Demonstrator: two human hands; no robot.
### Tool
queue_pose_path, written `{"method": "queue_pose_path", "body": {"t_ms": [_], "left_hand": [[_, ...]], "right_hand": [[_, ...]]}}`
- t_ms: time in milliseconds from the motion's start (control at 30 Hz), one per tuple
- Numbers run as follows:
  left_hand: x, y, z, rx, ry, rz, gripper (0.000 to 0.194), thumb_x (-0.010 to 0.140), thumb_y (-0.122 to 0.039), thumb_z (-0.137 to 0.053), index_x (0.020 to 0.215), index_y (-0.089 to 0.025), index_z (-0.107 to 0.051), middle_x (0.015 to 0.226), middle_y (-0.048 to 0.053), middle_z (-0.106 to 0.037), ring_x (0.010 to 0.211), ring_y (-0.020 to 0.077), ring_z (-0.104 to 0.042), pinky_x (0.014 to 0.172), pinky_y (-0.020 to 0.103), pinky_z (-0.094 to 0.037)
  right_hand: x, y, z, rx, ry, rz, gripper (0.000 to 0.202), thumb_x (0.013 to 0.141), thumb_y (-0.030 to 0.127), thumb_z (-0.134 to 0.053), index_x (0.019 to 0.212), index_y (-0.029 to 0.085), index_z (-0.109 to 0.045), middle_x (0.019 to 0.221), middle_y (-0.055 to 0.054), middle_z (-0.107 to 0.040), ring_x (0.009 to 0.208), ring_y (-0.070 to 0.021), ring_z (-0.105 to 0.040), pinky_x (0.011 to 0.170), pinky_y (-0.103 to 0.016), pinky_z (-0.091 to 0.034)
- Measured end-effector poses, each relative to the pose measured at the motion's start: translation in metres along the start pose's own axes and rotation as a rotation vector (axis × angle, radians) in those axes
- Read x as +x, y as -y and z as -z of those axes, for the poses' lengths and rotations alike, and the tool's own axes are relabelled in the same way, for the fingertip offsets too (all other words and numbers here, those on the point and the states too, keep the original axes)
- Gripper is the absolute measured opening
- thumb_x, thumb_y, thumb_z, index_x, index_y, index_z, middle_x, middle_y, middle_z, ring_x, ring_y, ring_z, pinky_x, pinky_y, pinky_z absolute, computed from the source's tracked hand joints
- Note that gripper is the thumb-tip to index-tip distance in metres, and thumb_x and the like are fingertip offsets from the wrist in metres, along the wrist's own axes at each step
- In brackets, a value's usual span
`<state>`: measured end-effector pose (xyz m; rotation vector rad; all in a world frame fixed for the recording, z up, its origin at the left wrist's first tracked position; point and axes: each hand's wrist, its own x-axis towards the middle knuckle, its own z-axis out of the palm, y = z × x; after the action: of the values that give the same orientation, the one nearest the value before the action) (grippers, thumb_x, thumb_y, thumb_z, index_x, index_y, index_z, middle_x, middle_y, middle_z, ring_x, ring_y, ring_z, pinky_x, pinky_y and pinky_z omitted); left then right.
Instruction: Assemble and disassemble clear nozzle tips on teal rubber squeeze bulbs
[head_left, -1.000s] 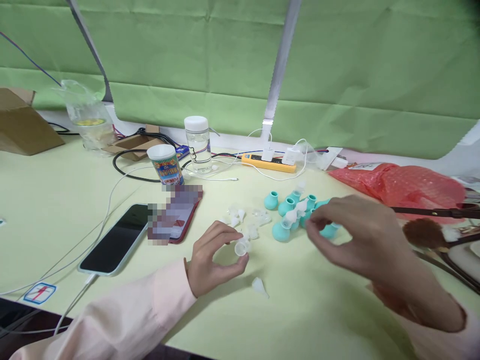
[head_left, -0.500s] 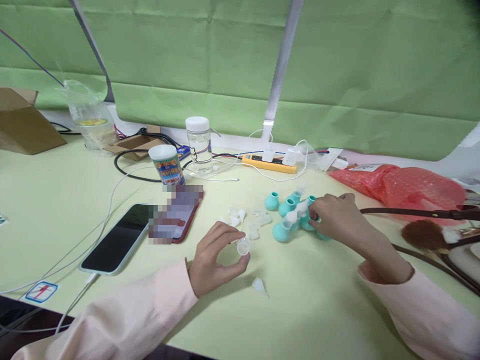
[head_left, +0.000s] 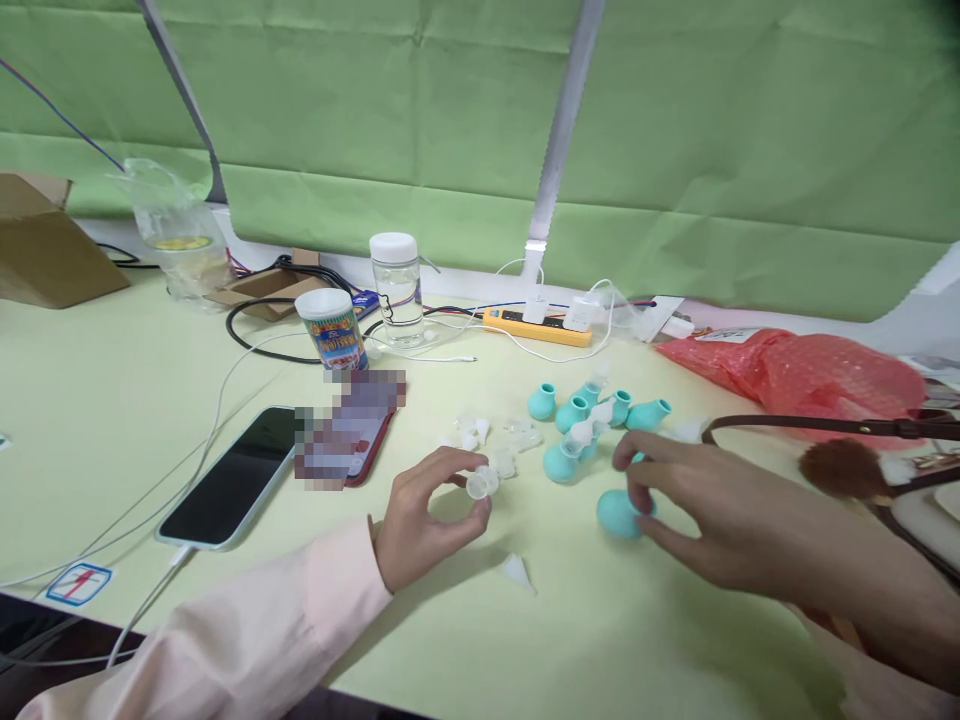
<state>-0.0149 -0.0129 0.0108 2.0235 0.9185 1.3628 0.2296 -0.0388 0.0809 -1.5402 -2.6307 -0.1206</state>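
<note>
My left hand (head_left: 431,520) is pinched on a small clear plastic tube piece (head_left: 480,483) with a round open end, held above the table. The fingers of my right hand (head_left: 697,505) close around the neck of a teal rubber bulb (head_left: 617,514), whose round end points left. Beyond that hand stand several more teal bulbs (head_left: 559,463), two with translucent white tips fitted in their necks. One bulb (head_left: 649,413) lies tilted at the right of the group. A loose white cone-shaped tip (head_left: 519,572) lies in front, and small clear plastic parts (head_left: 517,436) are scattered behind my left hand.
Two phones, one with a black screen (head_left: 229,480) and one in a red case (head_left: 375,445), lie at left. Behind are a printed tub (head_left: 331,332), a lidded bottle (head_left: 397,295) and a yellow power strip (head_left: 555,330). A red plastic bag (head_left: 810,375) and brown strap (head_left: 817,425) lie at right.
My right hand has come nearer and to the right, away from the bulb group, with one teal bulb in its fingers. My left hand has tilted the clear piece slightly.
</note>
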Motion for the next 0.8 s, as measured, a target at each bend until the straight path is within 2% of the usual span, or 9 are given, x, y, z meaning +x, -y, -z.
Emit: {"method": "queue_pose_path", "body": {"t_ms": [100,233,300,367,433,500,633,700,800], "left_hand": [[0.0,0.005,0.0,-0.197,0.063,0.21,0.026,0.064,-0.01,-0.058,0.09,-0.014,-0.059,0.091,0.009,-0.065,0.086,0.0197,-0.059,0.07,0.03,-0.052],[0.002,0.009,0.001,-0.456,0.107,0.476,0.027,0.065,-0.02,-0.064,0.09,-0.01,-0.06,0.089,0.013,-0.066,0.083,0.0222,-0.061,0.067,0.031,-0.053],[0.003,0.009,0.001,-0.541,0.108,0.545,0.033,0.064,-0.022,-0.065,0.094,-0.009,-0.06,0.086,0.012,-0.066,0.082,0.0223,-0.061,0.067,0.032,-0.053],[0.005,0.007,0.002,-0.596,0.104,0.57,0.037,0.064,-0.023,-0.066,0.097,-0.01,-0.058,0.082,0.01,-0.067,0.08,0.0217,-0.062,0.066,0.032,-0.053],[0.006,0.005,0.002,-0.639,0.103,0.586,0.038,0.064,-0.024,-0.066,0.098,-0.011,-0.056,0.077,0.008,-0.067,0.077,0.0207,-0.062,0.064,0.032,-0.053],[0.007,0.003,0.003,-0.679,0.103,0.595,0.035,0.066,-0.026,-0.065,0.095,-0.012,-0.053,0.076,0.007,-0.066,0.075,0.0194,-0.062,0.065,0.032,-0.053],[0.008,0.002,0.004,-0.709,0.128,0.579,0.027,0.068,-0.028,-0.063,0.087,-0.013,-0.05,0.078,0.008,-0.065,0.076,0.0178,-0.061,0.071,0.033,-0.05],[0.009,0.002,0.004,-0.678,0.141,0.562,0.025,0.068,-0.028,-0.063,0.084,-0.012,-0.051,0.08,0.008,-0.064,0.076,0.0174,-0.06,0.07,0.031,-0.05],[0.01,0.003,0.004,-0.602,0.102,0.523,0.024,0.066,-0.029,-0.065,0.08,-0.012,-0.054,0.078,0.006,-0.06,0.07,0.0149,-0.057,0.062,0.027,-0.05]], "right_hand": [[0.007,0.02,-0.003,0.163,0.148,0.156,0.01,0.072,0.015,-0.045,0.066,0.02,-0.052,0.07,-0.002,-0.054,0.059,-0.0136,-0.05,0.054,-0.025,-0.035],[0.025,0.039,-0.016,0.188,0.136,0.158,0.012,0.071,0.01,-0.044,0.067,0.017,-0.051,0.068,-0.003,-0.054,0.06,-0.0146,-0.051,0.052,-0.025,-0.033],[0.032,0.042,-0.025,0.226,0.096,0.147,0.009,0.071,0.011,-0.044,0.071,0.017,-0.051,0.071,-0.003,-0.056,0.06,-0.0149,-0.052,0.052,-0.025,-0.034],[0.035,0.043,-0.032,0.294,0.07,0.122,0.015,0.071,0.014,-0.046,0.085,0.017,-0.051,0.077,-0.004,-0.058,0.065,-0.0168,-0.054,0.056,-0.027,-0.037],[0.037,0.043,-0.039,0.384,0.063,0.065,0.032,0.07,0.017,-0.05,0.102,0.018,-0.043,0.083,-0.005,-0.06,0.071,-0.0195,-0.056,0.06,-0.03,-0.039],[0.038,0.044,-0.044,0.513,0.065,-0.001,0.044,0.068,0.018,-0.053,0.108,0.02,-0.036,0.086,-0.005,-0.061,0.075,-0.0208,-0.057,0.062,-0.032,-0.041],[0.04,0.047,-0.057,0.724,-0.034,-0.032,0.035,0.065,0.018,-0.057,0.096,0.022,-0.044,0.09,-0.005,-0.06,0.081,-0.0202,-0.057,0.065,-0.031,-0.044],[0.042,0.049,-0.064,0.7,-0.069,-0.017,0.031,0.063,0.019,-0.06,0.091,0.021,-0.049,0.086,-0.006,-0.059,0.078,-0.0205,-0.056,0.065,-0.032,-0.043],[0.043,0.049,-0.071,0.633,-0.068,0.003,0.031,0.063,0.017,-0.058,0.093,0.02,-0.051,0.086,-0.006,-0.059,0.079,-0.0211,-0.053,0.064,-0.033,-0.043]]}}
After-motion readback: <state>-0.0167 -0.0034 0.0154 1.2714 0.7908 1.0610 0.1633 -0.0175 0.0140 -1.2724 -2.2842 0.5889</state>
